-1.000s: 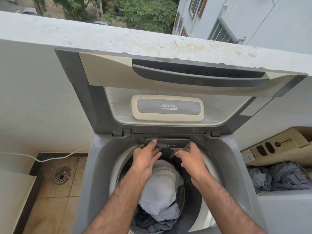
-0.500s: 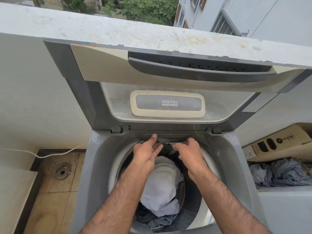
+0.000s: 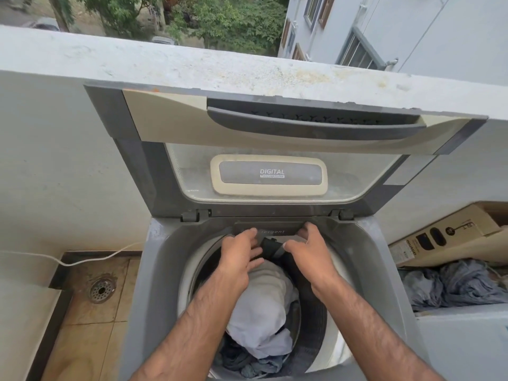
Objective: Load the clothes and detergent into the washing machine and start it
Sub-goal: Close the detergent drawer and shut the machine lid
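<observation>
Working up from the bottom of the frame, I see the drum (image 3: 189, 284) of the washing machine (image 3: 154, 270) holding a pale garment (image 3: 264, 303) on top of darker blue-grey clothes (image 3: 247, 364), so I judge the loading largely done. Just above, at centre frame, both hands are at the detergent drawer (image 3: 277, 229) on the rear rim. The left grip (image 3: 242, 257) lays fairly straight fingers on the drawer's front and holds nothing. The right grip (image 3: 310, 254) has its fingertips bent at the drawer's right end, and I cannot tell whether they hook its lip. I would pull evenly from both ends, straight toward me, so the drawer does not skew and jam. What the drawer holds is hidden, and I see no detergent anywhere. Above, the lid (image 3: 170, 119) stands open. At the right edge, a cardboard box (image 3: 453, 237) lies above a heap of grey cloth (image 3: 453, 287).
</observation>
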A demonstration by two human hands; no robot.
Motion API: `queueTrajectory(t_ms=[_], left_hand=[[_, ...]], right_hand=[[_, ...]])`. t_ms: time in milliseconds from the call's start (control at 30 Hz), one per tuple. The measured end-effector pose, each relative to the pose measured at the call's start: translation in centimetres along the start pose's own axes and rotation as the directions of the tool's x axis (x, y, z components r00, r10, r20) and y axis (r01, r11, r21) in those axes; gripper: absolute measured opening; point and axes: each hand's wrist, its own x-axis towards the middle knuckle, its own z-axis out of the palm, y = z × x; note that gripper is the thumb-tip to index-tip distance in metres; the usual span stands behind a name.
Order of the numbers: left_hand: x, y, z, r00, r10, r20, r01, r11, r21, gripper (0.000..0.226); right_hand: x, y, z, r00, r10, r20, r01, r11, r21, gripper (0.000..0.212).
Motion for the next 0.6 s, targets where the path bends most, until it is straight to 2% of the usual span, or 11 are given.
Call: queueTrajectory(t_ms=[67,167,267,333,400,433,500,533,567,600], left_hand=[[-1.9,0.1,-0.1,0.994,0.109,0.0,-0.107,0.982,0.157,0.006],[-4.6,0.6,0.0,0.953,0.295,0.074,-0.303,0.891,0.338,0.013],[-7.9,2.0,0.7,0.837,0.505,0.211,-0.541,0.704,0.461,0.017],[-10.5,3.5,1.4,0.678,0.664,0.315,-0.713,0.493,0.498,0.015],[-13.0,5.4,2.0,0.433,0.791,0.433,-0.849,0.197,0.49,0.014],[-14.1,6.4,2.3,0.292,0.825,0.484,-0.876,0.028,0.481,0.013],[-15.8,8.5,2.8,0.042,0.84,0.541,-0.832,-0.27,0.484,0.013],[-16.4,9.6,3.0,-0.047,0.835,0.548,-0.782,-0.372,0.499,0.014],[-16.9,10.7,3.3,-0.112,0.828,0.549,-0.724,-0.446,0.526,0.015],[-17.3,11.8,3.6,-0.153,0.821,0.55,-0.659,-0.499,0.563,0.017]], right_hand=[[-0.7,-0.5,-0.6,0.998,-0.058,-0.018,0.058,0.998,-0.013,0.085],[-2.1,-1.5,-2.0,0.983,-0.169,-0.068,0.165,0.985,-0.058,0.07],[-4.1,-2.7,-3.5,0.925,-0.344,-0.162,0.33,0.938,-0.106,0.049],[-5.8,-3.9,-4.5,0.851,-0.478,-0.216,0.458,0.878,-0.139,0.042],[-7.6,-5.5,-5.7,0.719,-0.649,-0.248,0.609,0.761,-0.226,0.039],[-8.4,-6.5,-6.4,0.622,-0.738,-0.261,0.677,0.675,-0.295,0.038],[-9.7,-8.5,-7.8,0.412,-0.865,-0.288,0.746,0.501,-0.438,0.036],[-10.1,-9.5,-8.5,0.329,-0.898,-0.292,0.749,0.437,-0.498,0.036],[-10.2,-10.4,-9.1,0.277,-0.917,-0.286,0.739,0.393,-0.547,0.037],[-10.3,-11.3,-9.6,0.255,-0.928,-0.272,0.718,0.37,-0.589,0.039]])
